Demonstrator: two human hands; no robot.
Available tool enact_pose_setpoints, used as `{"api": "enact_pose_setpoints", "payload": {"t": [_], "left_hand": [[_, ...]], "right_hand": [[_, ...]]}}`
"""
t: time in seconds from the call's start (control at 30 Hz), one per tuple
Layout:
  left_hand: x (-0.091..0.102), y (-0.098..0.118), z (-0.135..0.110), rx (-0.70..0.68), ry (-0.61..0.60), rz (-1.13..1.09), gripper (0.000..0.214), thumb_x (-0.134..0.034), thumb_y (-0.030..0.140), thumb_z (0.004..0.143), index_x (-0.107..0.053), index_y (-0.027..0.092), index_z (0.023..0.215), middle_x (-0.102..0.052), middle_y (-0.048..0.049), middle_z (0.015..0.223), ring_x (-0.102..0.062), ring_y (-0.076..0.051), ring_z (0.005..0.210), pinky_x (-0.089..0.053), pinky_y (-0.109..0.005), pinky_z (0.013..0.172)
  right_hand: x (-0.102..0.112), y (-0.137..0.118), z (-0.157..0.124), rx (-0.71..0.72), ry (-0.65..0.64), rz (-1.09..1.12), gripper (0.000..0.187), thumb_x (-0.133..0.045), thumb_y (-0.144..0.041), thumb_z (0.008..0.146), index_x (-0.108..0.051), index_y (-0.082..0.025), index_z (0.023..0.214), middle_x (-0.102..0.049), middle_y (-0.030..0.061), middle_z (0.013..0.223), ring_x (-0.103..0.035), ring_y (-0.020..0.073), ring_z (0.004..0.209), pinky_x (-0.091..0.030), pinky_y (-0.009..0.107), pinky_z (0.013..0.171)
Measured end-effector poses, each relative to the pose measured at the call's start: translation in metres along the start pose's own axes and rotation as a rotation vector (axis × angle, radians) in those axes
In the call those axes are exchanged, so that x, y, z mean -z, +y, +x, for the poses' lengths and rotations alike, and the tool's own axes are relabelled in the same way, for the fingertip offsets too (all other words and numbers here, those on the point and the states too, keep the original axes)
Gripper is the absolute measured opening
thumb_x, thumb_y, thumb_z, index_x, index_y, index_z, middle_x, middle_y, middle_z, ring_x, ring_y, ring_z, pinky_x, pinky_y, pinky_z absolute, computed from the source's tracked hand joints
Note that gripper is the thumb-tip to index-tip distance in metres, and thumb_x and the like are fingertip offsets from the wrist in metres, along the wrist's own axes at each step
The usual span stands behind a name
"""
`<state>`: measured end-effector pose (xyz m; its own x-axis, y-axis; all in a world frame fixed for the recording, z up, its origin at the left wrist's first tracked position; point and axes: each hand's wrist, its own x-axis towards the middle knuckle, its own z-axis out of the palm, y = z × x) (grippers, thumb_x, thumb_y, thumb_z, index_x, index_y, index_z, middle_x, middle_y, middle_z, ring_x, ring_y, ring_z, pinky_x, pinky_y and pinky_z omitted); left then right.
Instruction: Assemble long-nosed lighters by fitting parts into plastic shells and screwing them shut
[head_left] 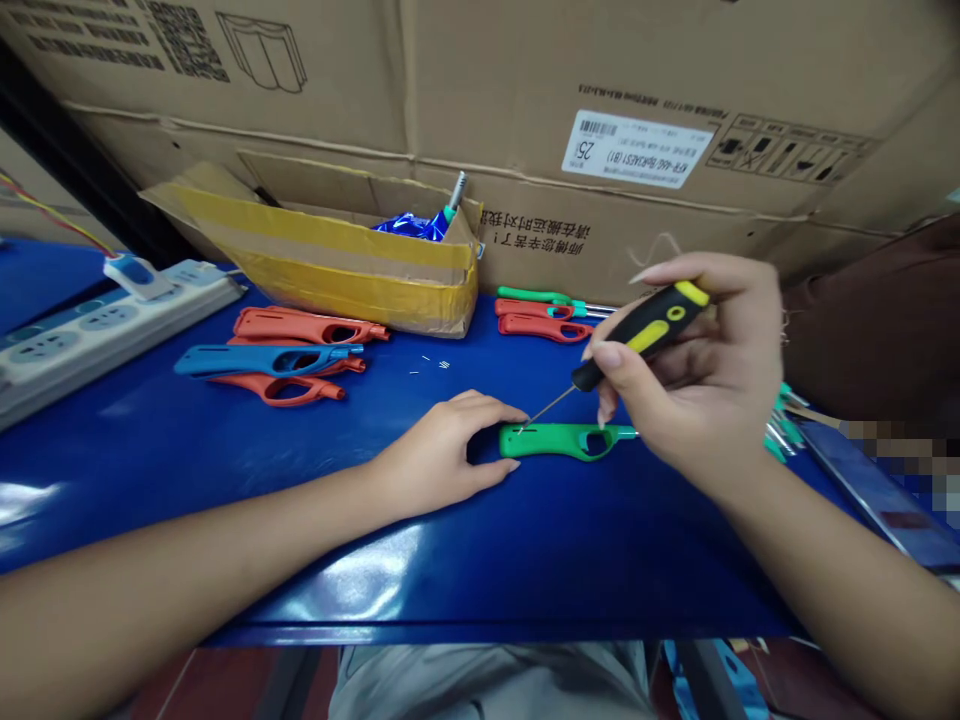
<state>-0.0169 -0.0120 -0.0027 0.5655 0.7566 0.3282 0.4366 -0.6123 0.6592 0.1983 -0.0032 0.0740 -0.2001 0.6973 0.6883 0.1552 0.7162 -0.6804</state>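
A green long-nosed gas lighter [551, 440] lies on the blue tabletop, its slotted butt toward the left. My left hand [442, 450] pinches that butt between thumb and forefinger. In my right hand [712, 390] is a black-and-yellow screwdriver [651, 328], gripped by its handle and slanting down to the left. Its thin shaft meets the lighter's body near the slot, where a small pale bit shows at the tip; I cannot make out what that is. The right hand covers the far end of the lighter's metal nozzle.
Orange and blue lighter shells [270, 360] lie at the left, near a power strip [112, 320]. Behind them stands a taped carton [337, 270]. More lighters [540, 325] lie at the back, and several small white pins [444, 365] sit mid-table. Someone's dark sleeve [885, 310] is at the right.
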Motion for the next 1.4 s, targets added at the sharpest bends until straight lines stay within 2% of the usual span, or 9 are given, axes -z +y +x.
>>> {"api": "enact_pose_setpoints", "payload": {"t": [0.1,0.23,0.3,0.47,0.67,1.0,1.17,1.4], "left_hand": [[-0.003,-0.004,-0.001,0.002,0.011,-0.025,0.036,-0.076,0.020,0.084,-0.068,0.020,0.119,-0.074,-0.0065,0.117,-0.067,-0.023,0.109,-0.053,-0.040,0.099],[-0.004,-0.005,-0.001,0.008,0.017,-0.050,0.037,-0.079,0.021,0.083,-0.069,0.018,0.118,-0.075,-0.0072,0.114,-0.068,-0.024,0.108,-0.054,-0.040,0.097],[-0.003,-0.004,-0.001,0.002,0.014,-0.059,0.037,-0.079,0.021,0.083,-0.069,0.017,0.118,-0.075,-0.0071,0.114,-0.068,-0.023,0.108,-0.054,-0.040,0.097],[-0.003,-0.003,-0.001,0.006,0.012,-0.058,0.037,-0.079,0.020,0.083,-0.069,0.017,0.119,-0.074,-0.0066,0.114,-0.067,-0.022,0.107,-0.053,-0.038,0.098],[-0.003,-0.004,0.000,0.007,0.000,-0.060,0.038,-0.079,0.020,0.083,-0.070,0.015,0.120,-0.075,-0.0071,0.113,-0.067,-0.021,0.106,-0.053,-0.035,0.098],[-0.002,-0.004,0.000,0.009,-0.013,-0.075,0.038,-0.078,0.020,0.084,-0.069,0.015,0.121,-0.074,-0.0067,0.115,-0.066,-0.021,0.108,-0.052,-0.035,0.098],[-0.002,-0.004,0.000,0.014,-0.012,-0.077,0.038,-0.078,0.019,0.083,-0.069,0.015,0.121,-0.074,-0.0069,0.115,-0.066,-0.021,0.108,-0.052,-0.035,0.098],[-0.003,-0.003,0.000,0.009,-0.009,-0.076,0.037,-0.077,0.019,0.084,-0.069,0.016,0.120,-0.074,-0.0065,0.114,-0.067,-0.021,0.107,-0.053,-0.035,0.097]], "right_hand": [[-0.008,0.004,-0.002,0.016,-0.006,-0.051,0.041,-0.077,-0.020,0.086,-0.059,-0.032,0.120,-0.068,-0.0019,0.088,-0.070,0.0147,0.067,-0.059,0.023,0.047],[-0.011,0.010,-0.009,0.030,-0.011,-0.081,0.048,-0.078,-0.021,0.085,-0.059,-0.033,0.128,-0.069,0.0012,0.100,-0.071,0.0159,0.071,-0.064,0.029,0.057],[-0.011,0.012,-0.012,0.041,-0.020,-0.090,0.050,-0.077,-0.018,0.085,-0.059,-0.033,0.129,-0.068,0.0011,0.098,-0.071,0.0157,0.071,-0.065,0.029,0.059],[-0.009,0.017,-0.015,0.164,-0.015,-0.125,0.055,-0.079,-0.017,0.082,-0.060,-0.031,0.131,-0.069,0.0002,0.090,-0.070,0.0159,0.063,-0.063,0.026,0.048],[-0.010,0.018,-0.018,0.163,-0.006,-0.093,0.051,-0.079,-0.018,0.082,-0.062,-0.030,0.128,-0.072,0.0018,0.087,-0.073,0.0199,0.066,-0.063,0.028,0.047],[-0.010,0.020,-0.020,0.155,-0.021,-0.060,0.051,-0.078,-0.013,0.082,-0.062,-0.026,0.128,-0.073,0.0044,0.091,-0.074,0.0193,0.069,-0.060,0.025,0.043],[-0.010,0.020,-0.021,0.156,-0.028,-0.070,0.052,-0.078,-0.012,0.081,-0.062,-0.027,0.128,-0.071,0.0033,0.088,-0.074,0.0193,0.071,-0.059,0.024,0.043],[-0.010,0.021,-0.021,0.152,-0.048,-0.104,0.052,-0.079,-0.014,0.082,-0.061,-0.028,0.129,-0.071,0.0047,0.094,-0.072,0.0186,0.071,-0.059,0.024,0.043]]}}
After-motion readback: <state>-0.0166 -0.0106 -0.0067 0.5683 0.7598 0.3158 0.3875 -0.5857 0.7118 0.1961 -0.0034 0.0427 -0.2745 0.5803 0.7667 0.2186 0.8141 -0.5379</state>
